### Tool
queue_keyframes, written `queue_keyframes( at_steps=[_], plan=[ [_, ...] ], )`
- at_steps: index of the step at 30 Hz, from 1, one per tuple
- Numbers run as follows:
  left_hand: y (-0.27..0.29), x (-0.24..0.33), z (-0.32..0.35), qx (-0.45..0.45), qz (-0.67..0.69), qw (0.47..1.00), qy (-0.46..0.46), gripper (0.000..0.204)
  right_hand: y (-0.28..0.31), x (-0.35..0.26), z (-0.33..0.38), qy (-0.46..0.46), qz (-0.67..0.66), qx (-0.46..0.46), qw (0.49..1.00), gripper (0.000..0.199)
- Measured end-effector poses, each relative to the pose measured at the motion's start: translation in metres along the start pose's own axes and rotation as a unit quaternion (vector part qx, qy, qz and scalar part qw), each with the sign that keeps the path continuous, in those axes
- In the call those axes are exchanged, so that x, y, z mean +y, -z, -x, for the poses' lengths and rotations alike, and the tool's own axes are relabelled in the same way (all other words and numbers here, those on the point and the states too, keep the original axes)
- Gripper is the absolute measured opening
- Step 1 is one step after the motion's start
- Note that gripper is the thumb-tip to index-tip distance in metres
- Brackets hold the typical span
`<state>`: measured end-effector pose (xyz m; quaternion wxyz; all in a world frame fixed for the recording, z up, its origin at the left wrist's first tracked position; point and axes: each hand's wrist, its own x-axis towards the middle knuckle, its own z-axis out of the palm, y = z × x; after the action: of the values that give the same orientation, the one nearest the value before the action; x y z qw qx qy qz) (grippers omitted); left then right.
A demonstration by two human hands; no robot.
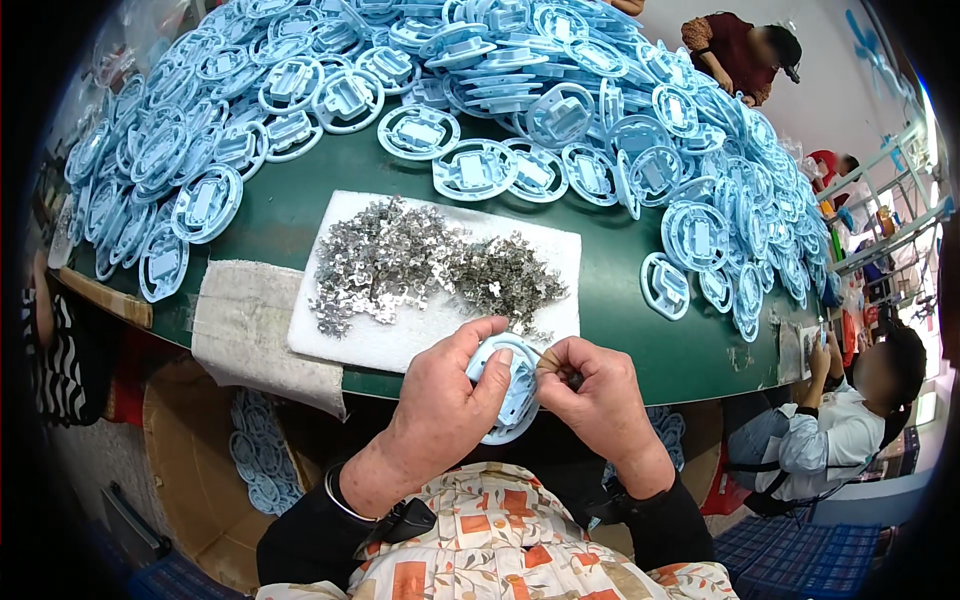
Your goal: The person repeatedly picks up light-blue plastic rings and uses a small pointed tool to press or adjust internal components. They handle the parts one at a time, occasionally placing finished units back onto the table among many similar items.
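Observation:
My left hand (447,397) grips a round light-blue plastic part (508,392) just off the table's near edge, its thumb lying over the front face. Beside it, my right hand (598,393) is closed in a pinch against the part's right side. Whatever sits between those fingertips is mostly hidden; a small dark bit shows there. Just beyond both hands lies a white foam sheet (350,345). It carries a heap of small silvery metal clips (385,265), with a darker bunch toward its right.
A big pile of similar light-blue parts (490,60) covers the far side of the green table (615,335). A grey cloth (255,310) hangs at the near left edge. Cardboard boxes (190,460) with more blue parts stand below. Other people (825,430) sit around the table.

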<state>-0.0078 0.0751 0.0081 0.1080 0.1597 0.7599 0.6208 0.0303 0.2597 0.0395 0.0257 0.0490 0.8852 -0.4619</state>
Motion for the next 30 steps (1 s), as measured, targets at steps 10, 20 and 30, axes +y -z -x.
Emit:
queue_keyframes(
  at_steps=[10, 20, 30],
  plan=[
    [0.001, 0.002, -0.005, -0.021, 0.004, 0.999, 0.028, 0.034, 0.013, -0.014, -0.008, 0.002, 0.052, -0.054, 0.997, 0.01],
    [-0.001, -0.004, -0.007, -0.021, 0.013, 0.999, 0.045, 0.034, 0.009, -0.012, -0.006, 0.012, 0.075, -0.03, 0.997, 0.012],
    [-0.003, -0.011, -0.008, -0.008, 0.066, 0.996, 0.052, 0.039, 0.014, -0.019, -0.021, -0.008, 0.119, -0.087, 0.989, 0.016]
  ],
)
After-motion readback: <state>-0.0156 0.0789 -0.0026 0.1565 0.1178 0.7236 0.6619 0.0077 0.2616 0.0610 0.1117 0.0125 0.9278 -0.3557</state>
